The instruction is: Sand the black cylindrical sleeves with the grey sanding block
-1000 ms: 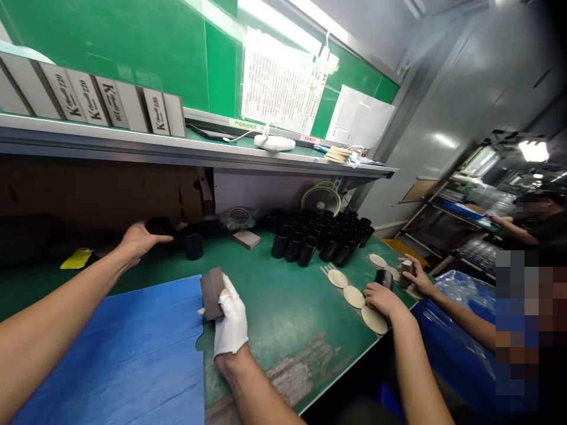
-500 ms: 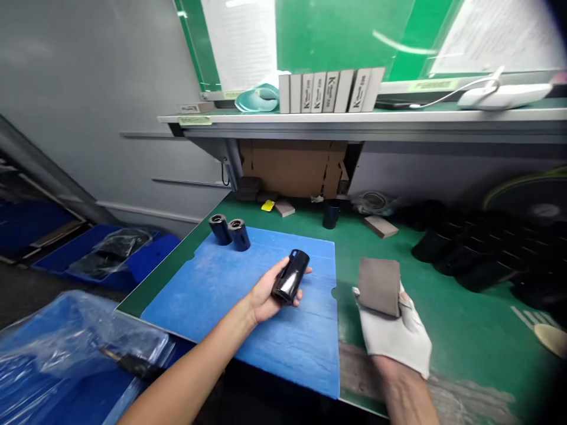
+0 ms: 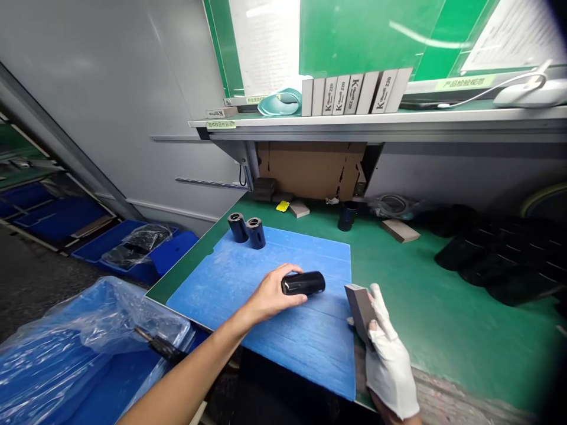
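Since that black tube point(image 3: 303, 283) lies sideways on the blue mat point(image 3: 301, 354), what's got hold of it?

Left hand point(image 3: 269, 293), bare, curled over one end, probably steadying it against the mat.

And the right hand point(image 3: 390, 372)?

White glove, gripping a grey sanding block point(image 3: 359, 313) on edge, near the tube but not touching it, maybe kept ready for it.

Anything else on the mat?

Two more tubes point(image 3: 256, 233) upright by the far edge, well clear of both hands, likely parked out of the way

The tube point(image 3: 303, 283) is glossy black, the mat point(image 3: 301, 348) blue, the glove point(image 3: 390, 372) white.
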A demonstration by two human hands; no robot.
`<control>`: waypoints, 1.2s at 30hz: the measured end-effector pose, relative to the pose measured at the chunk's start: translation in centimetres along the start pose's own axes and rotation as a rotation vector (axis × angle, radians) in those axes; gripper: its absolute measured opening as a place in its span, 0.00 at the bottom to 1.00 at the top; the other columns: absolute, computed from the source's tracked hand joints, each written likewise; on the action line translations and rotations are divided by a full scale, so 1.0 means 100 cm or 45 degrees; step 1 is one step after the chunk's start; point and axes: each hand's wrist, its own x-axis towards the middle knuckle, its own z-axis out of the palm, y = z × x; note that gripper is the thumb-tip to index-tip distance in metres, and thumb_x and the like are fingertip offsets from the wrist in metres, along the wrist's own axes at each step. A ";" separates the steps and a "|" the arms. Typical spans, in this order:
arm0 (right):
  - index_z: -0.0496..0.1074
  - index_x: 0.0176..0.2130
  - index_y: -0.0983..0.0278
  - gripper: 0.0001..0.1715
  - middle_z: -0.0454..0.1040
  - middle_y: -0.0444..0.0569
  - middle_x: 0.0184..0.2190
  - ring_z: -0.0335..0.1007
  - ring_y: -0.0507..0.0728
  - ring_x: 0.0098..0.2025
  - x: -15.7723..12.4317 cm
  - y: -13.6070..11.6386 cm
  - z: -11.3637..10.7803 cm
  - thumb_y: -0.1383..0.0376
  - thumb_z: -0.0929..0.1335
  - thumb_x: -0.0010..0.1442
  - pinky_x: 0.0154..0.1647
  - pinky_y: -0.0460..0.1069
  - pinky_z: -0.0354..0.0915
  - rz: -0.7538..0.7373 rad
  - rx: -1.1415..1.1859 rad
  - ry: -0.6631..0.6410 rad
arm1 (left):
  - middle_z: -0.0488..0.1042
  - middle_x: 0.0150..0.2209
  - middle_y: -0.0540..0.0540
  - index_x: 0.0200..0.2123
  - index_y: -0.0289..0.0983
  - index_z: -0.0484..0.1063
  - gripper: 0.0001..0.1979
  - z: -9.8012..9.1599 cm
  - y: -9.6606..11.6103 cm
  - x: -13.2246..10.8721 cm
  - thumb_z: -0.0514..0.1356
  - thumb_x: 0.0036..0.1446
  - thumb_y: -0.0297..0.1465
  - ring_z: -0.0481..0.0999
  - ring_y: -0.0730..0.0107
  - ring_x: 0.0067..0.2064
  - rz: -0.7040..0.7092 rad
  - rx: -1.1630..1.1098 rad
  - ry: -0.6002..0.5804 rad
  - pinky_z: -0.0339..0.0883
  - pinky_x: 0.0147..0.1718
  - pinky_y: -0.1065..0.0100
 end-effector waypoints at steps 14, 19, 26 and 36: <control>0.58 0.67 0.56 0.42 0.58 0.50 0.67 0.60 0.64 0.64 0.012 -0.019 0.043 0.49 0.69 0.59 0.52 0.54 0.73 0.149 0.117 0.016 | 0.74 0.38 0.50 0.41 0.42 0.67 0.24 0.022 0.008 0.008 0.72 0.42 0.37 0.73 0.63 0.41 0.069 0.284 0.067 0.64 0.39 0.67; 0.55 0.68 0.55 0.36 0.53 0.47 0.69 0.48 0.61 0.69 0.025 -0.016 0.048 0.51 0.64 0.65 0.69 0.60 0.50 -0.084 -0.186 -0.050 | 0.74 0.32 0.52 0.38 0.42 0.66 0.21 0.025 0.014 0.017 0.70 0.43 0.38 0.73 0.65 0.33 0.004 0.456 0.026 0.58 0.30 0.69; 0.57 0.66 0.49 0.30 0.52 0.43 0.69 0.48 0.61 0.69 0.009 -0.020 0.039 0.56 0.63 0.67 0.70 0.65 0.45 -0.247 -0.545 -0.106 | 0.76 0.31 0.49 0.33 0.38 0.69 0.16 0.024 0.011 0.030 0.69 0.41 0.36 0.74 0.65 0.32 -0.059 0.376 -0.063 0.57 0.26 0.71; 0.65 0.63 0.61 0.26 0.59 0.51 0.66 0.58 0.63 0.64 0.056 -0.033 0.063 0.63 0.59 0.68 0.63 0.63 0.60 -0.722 -1.080 -0.448 | 0.77 0.29 0.50 0.33 0.38 0.69 0.14 0.024 0.012 0.031 0.67 0.41 0.33 0.75 0.63 0.32 -0.051 0.319 -0.091 0.57 0.25 0.71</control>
